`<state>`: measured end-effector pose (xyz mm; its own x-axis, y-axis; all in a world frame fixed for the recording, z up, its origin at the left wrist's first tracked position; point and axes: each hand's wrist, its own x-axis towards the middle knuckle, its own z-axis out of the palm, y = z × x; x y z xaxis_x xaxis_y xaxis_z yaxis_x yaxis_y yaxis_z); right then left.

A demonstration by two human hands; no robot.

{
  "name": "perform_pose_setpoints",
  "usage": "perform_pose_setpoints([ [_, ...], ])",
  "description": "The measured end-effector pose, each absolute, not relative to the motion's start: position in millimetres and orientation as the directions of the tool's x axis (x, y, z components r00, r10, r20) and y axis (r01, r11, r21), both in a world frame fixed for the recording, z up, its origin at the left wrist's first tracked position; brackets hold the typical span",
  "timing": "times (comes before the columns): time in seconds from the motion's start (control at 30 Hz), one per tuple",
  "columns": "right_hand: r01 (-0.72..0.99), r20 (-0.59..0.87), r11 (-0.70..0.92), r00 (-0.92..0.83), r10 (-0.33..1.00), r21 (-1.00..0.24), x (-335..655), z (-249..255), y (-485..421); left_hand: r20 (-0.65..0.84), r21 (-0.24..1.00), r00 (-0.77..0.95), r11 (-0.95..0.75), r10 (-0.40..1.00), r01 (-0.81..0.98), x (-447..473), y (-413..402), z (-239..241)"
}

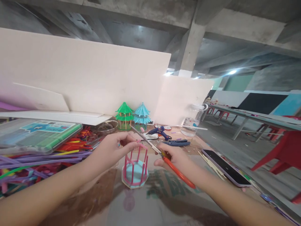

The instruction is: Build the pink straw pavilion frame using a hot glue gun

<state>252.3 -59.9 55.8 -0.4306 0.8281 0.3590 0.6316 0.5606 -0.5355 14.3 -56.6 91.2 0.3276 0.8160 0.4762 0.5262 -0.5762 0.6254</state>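
A small pink frame of thin posts (133,171) stands upright on a light blue, many-sided base (135,182). At its upper rim my left hand (117,145) has thumb and forefinger pinched together on a pink strip (139,142). Closed around an orange-handled pair of pliers (178,172) is my right hand (175,156), just right of the frame. The pliers' metal end points up and left, past the frame's top. A thin grey length (141,134) extends beyond it; blur hides whether this belongs to the pliers.
Green (124,116) and blue (142,116) pagoda models stand behind, near a blue glue gun (160,130) and a dark-handled tool (177,143). Coloured pipe cleaners (44,161) and a plastic case (37,135) lie left. A phone (225,168) and clear jar (191,124) are right.
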Motion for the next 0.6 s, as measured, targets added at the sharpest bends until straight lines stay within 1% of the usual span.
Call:
perform_pose_setpoints([
  [0.1, 0.692, 0.353, 0.517, -0.381, 0.855, -0.505, 258.6, 55.9, -50.2, 0.481, 0.646, 0.292, -0.559, 0.827, 0.52, 8.9, -51.2, 92.1],
  [0.17, 0.755, 0.316, 0.458, -0.342, 0.885, -0.468, 264.7, 58.3, -44.1, 0.497, 0.643, 0.267, -0.557, 0.825, 0.526, 4.7, -47.5, 93.8],
  [0.27, 0.877, 0.18, 0.332, -0.285, 0.941, -0.348, 273.1, 60.1, -36.4, 0.527, 0.624, 0.246, -0.567, 0.813, 0.538, 0.8, -44.1, 97.8],
  [0.37, 0.927, 0.06, 0.263, -0.256, 0.965, -0.268, 275.8, 54.3, -31.0, 0.512, 0.649, 0.228, -0.546, 0.828, 0.529, -0.3, -43.7, 101.2],
  [0.47, 0.935, 0.003, 0.253, -0.26, 0.966, -0.249, 274.3, 43.8, -28.3, 0.507, 0.677, 0.215, -0.54, 0.835, 0.501, -1.1, -42.5, 101.8],
  [0.53, 0.929, 0.017, 0.289, -0.293, 0.956, -0.229, 273.6, 38.0, -27.9, 0.497, 0.693, 0.214, -0.534, 0.841, 0.484, -1.9, -40.2, 101.2],
  [0.6, 0.92, 0.021, 0.346, -0.348, 0.937, -0.183, 274.2, 34.8, -27.8, 0.489, 0.712, 0.214, -0.529, 0.845, 0.462, -2.6, -37.3, 100.5],
])
